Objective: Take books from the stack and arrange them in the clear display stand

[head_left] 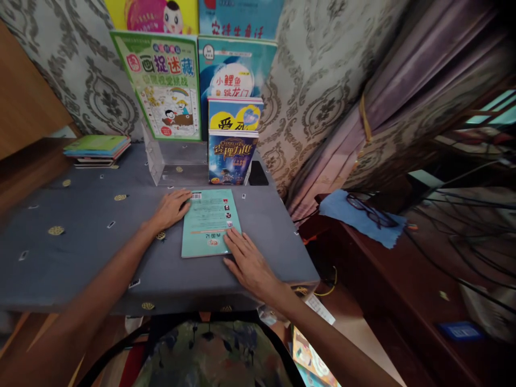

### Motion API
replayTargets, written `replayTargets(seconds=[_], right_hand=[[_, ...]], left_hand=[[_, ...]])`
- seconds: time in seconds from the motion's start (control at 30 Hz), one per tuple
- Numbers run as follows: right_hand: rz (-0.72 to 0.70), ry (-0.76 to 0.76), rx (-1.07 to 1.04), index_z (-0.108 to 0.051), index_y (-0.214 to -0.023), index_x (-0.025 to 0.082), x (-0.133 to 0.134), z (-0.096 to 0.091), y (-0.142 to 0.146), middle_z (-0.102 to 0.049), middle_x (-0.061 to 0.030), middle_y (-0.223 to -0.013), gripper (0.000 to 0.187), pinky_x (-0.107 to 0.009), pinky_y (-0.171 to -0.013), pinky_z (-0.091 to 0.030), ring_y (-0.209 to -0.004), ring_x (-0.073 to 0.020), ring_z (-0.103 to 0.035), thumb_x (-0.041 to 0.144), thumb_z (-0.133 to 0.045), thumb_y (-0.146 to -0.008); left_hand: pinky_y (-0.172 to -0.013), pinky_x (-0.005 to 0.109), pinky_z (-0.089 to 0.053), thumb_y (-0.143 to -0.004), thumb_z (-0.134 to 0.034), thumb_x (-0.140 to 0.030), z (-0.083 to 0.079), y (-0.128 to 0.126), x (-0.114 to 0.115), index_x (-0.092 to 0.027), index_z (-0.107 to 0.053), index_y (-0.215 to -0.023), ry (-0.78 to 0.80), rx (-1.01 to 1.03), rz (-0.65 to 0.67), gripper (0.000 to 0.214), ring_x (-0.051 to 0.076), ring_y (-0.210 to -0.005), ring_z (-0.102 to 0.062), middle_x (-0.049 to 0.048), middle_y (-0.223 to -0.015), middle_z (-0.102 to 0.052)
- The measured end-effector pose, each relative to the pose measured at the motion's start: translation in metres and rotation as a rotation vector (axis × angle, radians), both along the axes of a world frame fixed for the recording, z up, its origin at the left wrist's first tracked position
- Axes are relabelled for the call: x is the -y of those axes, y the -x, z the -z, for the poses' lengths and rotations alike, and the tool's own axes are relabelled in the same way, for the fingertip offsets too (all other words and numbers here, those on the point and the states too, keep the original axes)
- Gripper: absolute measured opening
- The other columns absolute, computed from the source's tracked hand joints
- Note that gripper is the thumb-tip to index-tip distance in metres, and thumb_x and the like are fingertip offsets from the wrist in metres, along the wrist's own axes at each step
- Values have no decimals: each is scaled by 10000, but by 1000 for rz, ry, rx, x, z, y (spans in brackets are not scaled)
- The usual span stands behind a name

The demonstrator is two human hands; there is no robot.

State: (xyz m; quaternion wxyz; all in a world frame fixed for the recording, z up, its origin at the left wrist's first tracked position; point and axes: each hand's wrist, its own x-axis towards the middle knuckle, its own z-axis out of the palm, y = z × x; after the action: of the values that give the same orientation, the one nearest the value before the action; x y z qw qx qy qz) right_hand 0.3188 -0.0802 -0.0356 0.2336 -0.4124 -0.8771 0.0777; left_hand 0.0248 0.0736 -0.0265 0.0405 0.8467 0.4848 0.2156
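A teal paperback book (205,217) lies flat on the grey cloth-covered table (153,269), its barcode at the far left corner and its printed title upside down from my side. My left hand (172,208) rests at the book's far left edge, fingers stretched out and fingertips touching the cover. Across the near right corner of the book lie the fingers of my right hand (246,260), flat and slightly apart, with the thumb off its edge. Neither hand grips the book.
Behind it, a clear acrylic rack (181,174) displays several books, including a green picture book (169,86) and a dark blue book (231,158). A black phone (258,173) lies beside the rack. At left is a book stack (98,149); at right, glasses (368,209) rest on blue cloth (342,215).
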Motion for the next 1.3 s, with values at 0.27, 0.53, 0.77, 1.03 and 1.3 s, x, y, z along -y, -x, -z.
replayTargets(seconds=[0.27, 0.53, 0.77, 1.03, 1.3], right_hand=[[12, -18, -26, -361, -1544, 161, 3, -1, 2, -416, -170, -1565, 580, -559, -1181, -380, -1498, -273, -314, 270, -502, -992], [35, -5, -24, -414, -1511, 143, 6, -8, 1, -439, -171, -1552, 551, -523, -1180, -395, -1487, -274, -341, 246, -514, -979], [67, 7, -84, -429, -1504, 177, 6, -6, 1, -489, -153, -1521, 529, -510, -1173, -412, -1458, -264, -397, 261, -491, -986], [104, -16, -84, -403, -1519, 147, 5, 0, -1, -444, -183, -1547, 554, -537, -1162, -418, -1473, -292, -366, 299, -493, -993], [90, -64, -26, -401, -1510, 103, 23, -4, 2, -464, -206, -1527, 618, -527, -1140, -450, -1452, -317, -398, 365, -564, -974]], left_hand=[[-1163, 492, -337, -988, -399, -403, -6, -53, -18, -170, -584, -1364, 10, -136, 174, 480, 266, -1380, -485, 118, -1449, -576], [-1163, 484, -341, -995, -415, -311, -12, -115, -19, -156, -570, -1385, 2, -127, 282, 448, 267, -1404, -466, 128, -1479, -545], [-1189, 504, -299, -1030, -388, -363, -10, -96, 38, -221, -528, -1427, -8, -123, 413, 444, 243, -1443, -417, 97, -1506, -521], [-1231, 517, -220, -1054, -336, -445, -11, -53, 98, -279, -436, -1499, 53, -154, 326, 486, 229, -1491, -333, 67, -1577, -429], [-1214, 548, -247, -966, -385, -667, -5, -20, 142, -251, -151, -1607, 34, -285, 204, 800, 322, -1542, -160, 121, -1678, -150]])
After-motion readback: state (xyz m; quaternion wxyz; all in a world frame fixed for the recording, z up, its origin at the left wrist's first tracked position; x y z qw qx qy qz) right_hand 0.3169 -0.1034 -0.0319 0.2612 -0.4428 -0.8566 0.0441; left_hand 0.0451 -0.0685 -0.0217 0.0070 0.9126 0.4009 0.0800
